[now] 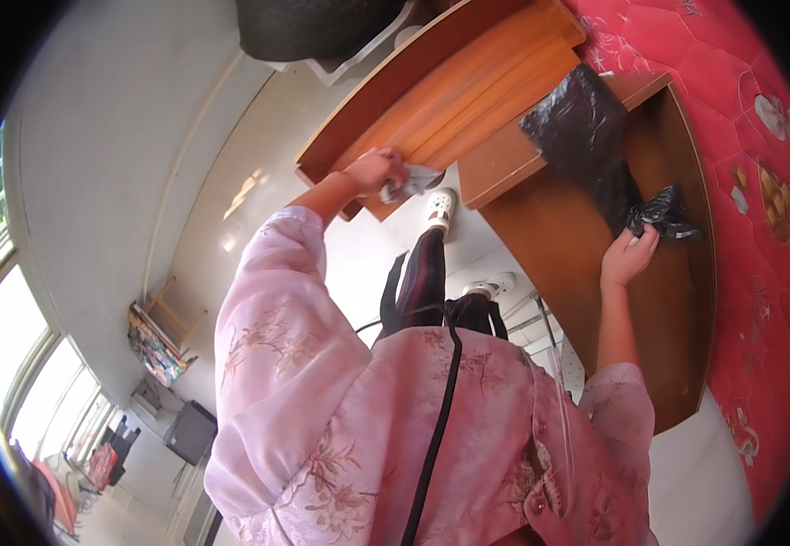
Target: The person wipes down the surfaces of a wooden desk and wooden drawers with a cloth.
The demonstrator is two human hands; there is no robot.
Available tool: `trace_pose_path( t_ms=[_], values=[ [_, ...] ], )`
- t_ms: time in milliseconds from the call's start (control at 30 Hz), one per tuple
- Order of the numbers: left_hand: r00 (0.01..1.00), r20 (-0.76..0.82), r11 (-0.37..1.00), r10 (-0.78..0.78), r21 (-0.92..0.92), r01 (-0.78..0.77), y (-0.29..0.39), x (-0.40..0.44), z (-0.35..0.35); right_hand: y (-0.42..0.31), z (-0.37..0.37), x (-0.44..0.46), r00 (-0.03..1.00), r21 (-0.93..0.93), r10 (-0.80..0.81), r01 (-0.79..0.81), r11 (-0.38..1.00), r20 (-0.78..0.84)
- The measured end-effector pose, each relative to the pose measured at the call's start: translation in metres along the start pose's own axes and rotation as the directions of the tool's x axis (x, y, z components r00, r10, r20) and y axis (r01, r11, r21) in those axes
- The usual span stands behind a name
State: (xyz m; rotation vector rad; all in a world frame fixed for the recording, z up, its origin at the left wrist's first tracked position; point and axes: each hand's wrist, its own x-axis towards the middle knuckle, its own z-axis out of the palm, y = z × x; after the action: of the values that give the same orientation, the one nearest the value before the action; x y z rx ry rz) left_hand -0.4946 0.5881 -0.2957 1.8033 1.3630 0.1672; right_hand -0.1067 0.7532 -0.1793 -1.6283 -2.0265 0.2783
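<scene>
My left hand (378, 171) is closed round a crumpled greyish-white cloth or wad of paper (413, 182), just in front of the orange-brown wooden furniture (467, 100). Its exact material I cannot make out. On the other side, my right hand (629, 259) grips the bunched end of a black plastic bag (581, 118). The bag stretches from that hand over the brown wooden panel (549, 227), its far part lying across the edge of the wood.
A red patterned quilt (749, 273) covers a bed along the right. A dark rounded object (322, 27) stands at the top. White shoes (440, 209) are on the pale floor below me. Black cord (440, 419) hangs down my front. Windows (40, 391) line the far left.
</scene>
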Motion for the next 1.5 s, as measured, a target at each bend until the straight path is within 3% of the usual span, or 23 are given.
trace_pose_path(
  t_ms=[100,167,200,267,367,467,533,600,633,733,767,800,833,900,967,1000,1033,1133,1233,1300,1367,1433,1500],
  values=[
    [0.956,0.223,0.959,-0.192,0.251,0.134,0.015,-0.052,-0.003,0.0,0.0,-0.001,1.0,0.005,-0.011,0.011,1.0,-0.01],
    [0.935,0.272,0.97,-0.228,0.144,0.194,-0.001,-0.045,-0.007,-0.002,0.002,0.001,1.0,0.01,-0.018,0.018,1.0,-0.016],
    [0.972,0.159,0.981,-0.171,0.121,0.152,0.001,-0.039,-0.023,-0.003,0.002,0.0,0.999,-0.005,-0.026,0.026,1.0,-0.035],
    [0.864,-0.248,0.864,-0.438,0.152,0.481,0.019,-0.034,-0.035,0.0,0.003,0.0,0.996,-0.016,-0.052,0.051,0.999,-0.071],
    [0.655,-0.302,0.621,-0.693,0.212,0.755,0.034,-0.034,-0.003,0.004,0.005,0.0,0.995,-0.009,-0.054,0.054,0.999,-0.083],
    [0.632,-0.29,0.601,-0.718,0.2,0.774,0.053,-0.021,0.036,0.004,0.005,0.0,0.994,0.006,-0.055,0.056,0.998,-0.094],
    [0.688,-0.26,0.685,-0.677,0.118,0.719,0.077,-0.016,0.061,0.006,0.007,0.001,0.995,0.02,-0.035,0.037,0.999,-0.098],
    [0.686,-0.234,0.724,-0.689,-0.173,0.668,0.089,-0.012,0.086,0.007,0.009,0.001,0.994,0.052,-0.035,0.041,0.998,-0.102],
    [0.747,-0.064,0.739,-0.662,-0.221,0.636,0.09,-0.01,0.086,0.008,0.009,0.001,0.994,0.072,-0.038,0.045,0.996,-0.099],
    [0.7,-0.088,0.312,-0.709,-0.929,0.199,0.085,-0.009,0.067,0.016,0.01,0.003,0.999,0.075,-0.013,0.017,0.997,-0.053],
    [0.689,-0.112,0.111,-0.716,-0.993,-0.046,0.069,-0.008,0.061,0.017,0.011,0.006,0.997,0.072,-0.027,0.032,0.997,-0.07],
    [0.696,-0.082,-0.068,-0.714,-0.981,-0.184,0.061,-0.009,0.044,0.018,0.008,0.007,0.992,0.314,0.12,-0.125,0.941,0.035],
    [0.6,-0.153,0.161,-0.785,-0.986,-0.041,0.035,-0.008,0.04,0.02,0.005,0.008,0.958,0.516,0.232,-0.287,0.807,0.169],
    [0.341,-0.563,0.658,-0.753,-0.621,0.426,0.046,-0.006,0.014,0.032,-0.009,0.013,0.972,0.498,0.215,-0.232,0.836,0.091],
    [0.391,-0.657,0.743,-0.644,-0.416,0.524,0.044,0.01,0.026,0.026,-0.04,0.014,0.892,0.659,0.436,-0.399,0.637,0.119],
    [0.476,-0.51,0.661,-0.717,-0.276,0.698,0.059,0.018,0.021,0.014,-0.056,0.015,0.841,0.708,0.54,-0.398,0.583,0.028],
    [0.46,-0.583,0.67,-0.669,-0.207,0.713,0.061,0.029,0.027,0.014,-0.07,0.017,0.785,0.762,0.619,-0.383,0.523,-0.03],
    [0.571,-0.706,0.844,-0.419,-0.071,0.531,0.042,0.079,0.03,0.035,-0.114,0.018,0.594,0.739,0.751,-0.361,0.569,-0.288],
    [0.681,-0.681,0.957,-0.27,-0.113,0.267,0.028,0.139,-0.008,0.056,-0.154,0.018,0.609,0.571,0.576,-0.233,0.787,-0.546],
    [0.817,-0.577,0.996,-0.021,0.062,0.07,0.023,0.169,-0.024,0.052,-0.17,0.018,0.658,0.087,0.26,-0.283,0.955,-0.706],
    [0.871,-0.49,0.994,0.017,0.106,0.04,0.035,0.158,-0.035,0.059,-0.182,0.017,0.862,-0.226,0.169,-0.307,0.925,-0.478],
    [0.92,-0.386,0.986,0.065,0.165,0.0,0.034,0.134,-0.032,0.053,-0.173,0.017,0.979,-0.282,-0.029,-0.029,0.959,-0.2],
    [0.941,-0.328,0.991,0.089,0.121,-0.051,0.013,0.095,-0.007,0.025,-0.151,0.021,1.0,-0.174,0.015,-0.012,0.985,0.017]
  ],
)
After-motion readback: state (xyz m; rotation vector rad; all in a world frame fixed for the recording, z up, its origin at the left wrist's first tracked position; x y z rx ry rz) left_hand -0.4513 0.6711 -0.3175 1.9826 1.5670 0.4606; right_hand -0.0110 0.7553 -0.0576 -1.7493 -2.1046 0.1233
